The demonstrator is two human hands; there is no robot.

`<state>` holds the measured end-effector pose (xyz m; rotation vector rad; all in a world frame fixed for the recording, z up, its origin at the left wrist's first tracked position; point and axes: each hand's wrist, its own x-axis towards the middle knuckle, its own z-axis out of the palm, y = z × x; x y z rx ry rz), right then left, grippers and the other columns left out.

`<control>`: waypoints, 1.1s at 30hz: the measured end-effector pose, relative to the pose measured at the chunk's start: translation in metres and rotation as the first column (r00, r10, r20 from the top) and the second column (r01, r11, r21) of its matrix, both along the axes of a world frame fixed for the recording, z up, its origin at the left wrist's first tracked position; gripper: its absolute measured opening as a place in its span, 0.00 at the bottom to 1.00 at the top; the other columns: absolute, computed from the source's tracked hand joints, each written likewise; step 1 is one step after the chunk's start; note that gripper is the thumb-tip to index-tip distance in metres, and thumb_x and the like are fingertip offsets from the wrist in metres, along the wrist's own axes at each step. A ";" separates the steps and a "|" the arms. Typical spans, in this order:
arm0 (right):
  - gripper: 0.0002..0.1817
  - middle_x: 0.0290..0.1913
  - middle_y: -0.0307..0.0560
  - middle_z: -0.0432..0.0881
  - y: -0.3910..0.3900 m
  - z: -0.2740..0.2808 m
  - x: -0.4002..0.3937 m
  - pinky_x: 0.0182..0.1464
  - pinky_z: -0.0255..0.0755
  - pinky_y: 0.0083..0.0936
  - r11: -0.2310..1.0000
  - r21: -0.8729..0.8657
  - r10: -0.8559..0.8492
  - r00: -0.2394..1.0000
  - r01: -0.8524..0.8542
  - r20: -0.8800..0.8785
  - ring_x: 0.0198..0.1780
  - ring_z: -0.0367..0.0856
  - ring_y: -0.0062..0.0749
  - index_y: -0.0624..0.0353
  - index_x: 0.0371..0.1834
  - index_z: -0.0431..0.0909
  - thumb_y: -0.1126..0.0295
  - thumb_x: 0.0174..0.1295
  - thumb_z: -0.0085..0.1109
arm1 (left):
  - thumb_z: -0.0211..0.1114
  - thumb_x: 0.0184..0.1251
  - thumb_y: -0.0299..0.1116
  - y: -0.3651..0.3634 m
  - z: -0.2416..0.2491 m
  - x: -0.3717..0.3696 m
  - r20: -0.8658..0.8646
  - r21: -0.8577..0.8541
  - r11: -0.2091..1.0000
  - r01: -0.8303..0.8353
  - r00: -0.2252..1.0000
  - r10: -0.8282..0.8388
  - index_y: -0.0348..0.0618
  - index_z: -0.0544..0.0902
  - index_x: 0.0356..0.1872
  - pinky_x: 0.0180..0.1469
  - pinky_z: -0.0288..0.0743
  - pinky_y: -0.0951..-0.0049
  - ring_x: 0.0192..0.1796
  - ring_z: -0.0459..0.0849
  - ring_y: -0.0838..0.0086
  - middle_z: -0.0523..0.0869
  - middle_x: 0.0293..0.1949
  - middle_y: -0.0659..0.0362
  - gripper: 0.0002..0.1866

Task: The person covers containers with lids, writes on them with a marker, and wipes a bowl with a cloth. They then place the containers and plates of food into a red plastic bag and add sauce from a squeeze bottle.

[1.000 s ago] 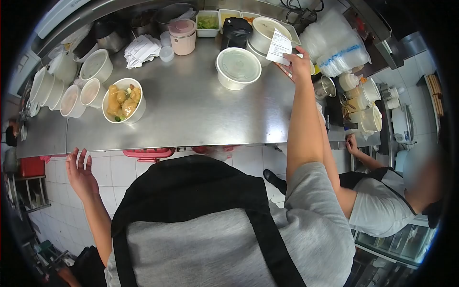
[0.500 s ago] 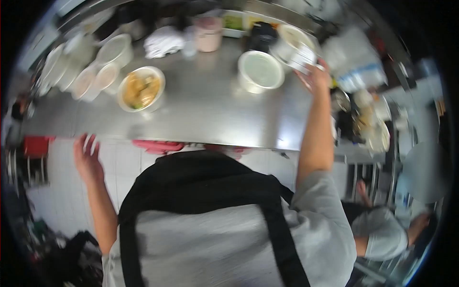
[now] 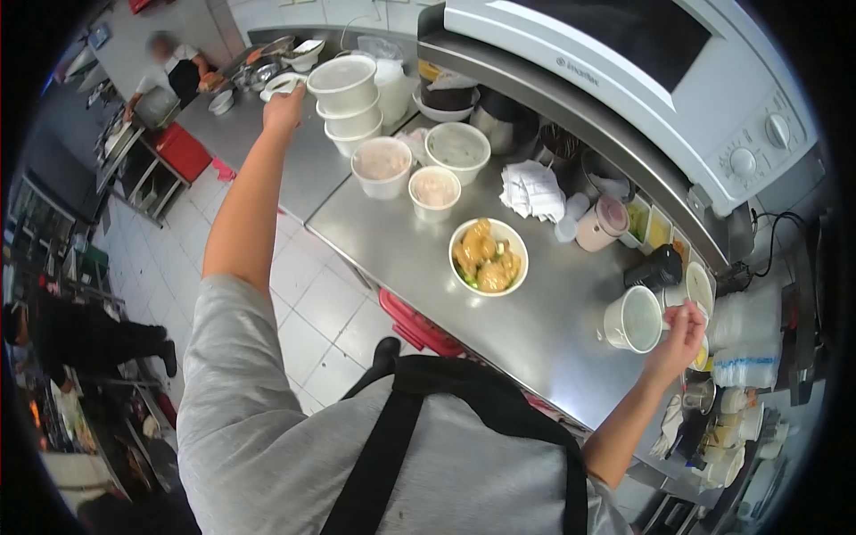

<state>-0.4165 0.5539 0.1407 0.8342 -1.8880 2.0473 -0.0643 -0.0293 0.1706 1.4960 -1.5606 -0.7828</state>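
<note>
Stretched far out, my left hand is closed at the near edge of a white bowl, beside a stack of lidded white tubs. My right hand is loosely curled with its fingers partly apart, just right of an upright white tub with a translucent greenish top. White containers lie behind its fingertips. Between my hands stands an open white bowl of golden-brown food pieces with green bits. Two tubs with pinkish contents and a lidded tub are to its left.
A white oven overhangs the steel counter's back edge. Folded white cloth, a pink container and a black-lidded container stand at the back. One person is at the far left, another farther down.
The view has swung left. My left hand has gone from below the counter edge to the white bowl beyond the stacked tubs. My right hand has drawn back slightly from the white containers.
</note>
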 end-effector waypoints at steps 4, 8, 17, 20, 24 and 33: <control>0.07 0.31 0.40 0.77 -0.042 -0.033 0.071 0.40 0.68 0.17 0.994 0.108 0.016 0.991 -0.030 0.135 0.33 0.74 0.20 0.64 0.41 0.75 0.72 0.63 0.54 | 0.61 0.55 0.59 -0.110 -0.018 -0.022 0.106 0.162 0.982 0.097 0.988 -0.115 0.33 0.79 0.45 0.30 0.77 0.69 0.37 0.79 0.68 0.80 0.41 0.50 0.34; 0.06 0.31 0.40 0.77 -0.067 -0.076 0.124 0.38 0.70 0.17 0.966 0.175 0.122 0.930 -0.192 0.347 0.32 0.75 0.19 0.63 0.40 0.75 0.74 0.63 0.54 | 0.64 0.57 0.49 -0.142 -0.028 -0.038 -0.023 0.100 0.955 0.281 0.960 -0.280 0.34 0.79 0.43 0.32 0.74 0.70 0.36 0.78 0.71 0.81 0.37 0.55 0.25; 0.07 0.38 0.44 0.79 -0.204 -0.056 0.201 0.45 0.74 0.21 0.883 0.131 0.353 0.820 -0.451 0.450 0.39 0.80 0.25 0.64 0.42 0.74 0.75 0.62 0.55 | 0.59 0.65 0.28 -0.084 -0.041 -0.038 -0.625 -0.332 0.905 0.268 0.656 -0.423 0.37 0.78 0.40 0.39 0.69 0.79 0.35 0.75 0.80 0.80 0.33 0.62 0.07; 0.21 0.52 0.49 0.76 -0.255 -0.028 0.214 0.56 0.70 0.30 0.755 -0.072 0.601 0.644 -0.652 0.473 0.52 0.75 0.31 0.60 0.58 0.68 0.71 0.61 0.55 | 0.55 0.68 0.29 -0.020 0.003 -0.036 -0.680 -0.280 0.824 0.492 0.504 -0.532 0.40 0.78 0.41 0.43 0.73 0.77 0.39 0.78 0.78 0.80 0.36 0.61 0.06; 0.31 0.59 0.47 0.70 -0.246 0.017 0.241 0.59 0.65 0.30 0.843 -0.274 0.522 0.583 -0.463 0.622 0.58 0.69 0.29 0.55 0.69 0.53 0.65 0.64 0.53 | 0.54 0.68 0.28 0.113 0.031 -0.055 -0.701 -0.051 0.669 0.741 0.450 -0.553 0.43 0.74 0.42 0.46 0.74 0.76 0.42 0.77 0.78 0.78 0.39 0.62 0.05; 0.30 0.61 0.51 0.68 -0.063 -0.045 0.216 0.64 0.59 0.27 0.976 -0.199 0.084 0.687 0.089 0.721 0.62 0.66 0.31 0.64 0.68 0.56 0.53 0.70 0.40 | 0.51 0.71 0.28 0.363 -0.083 -0.138 -0.806 0.025 0.161 0.987 0.115 -0.581 0.42 0.70 0.44 0.52 0.67 0.76 0.45 0.72 0.79 0.75 0.42 0.60 0.05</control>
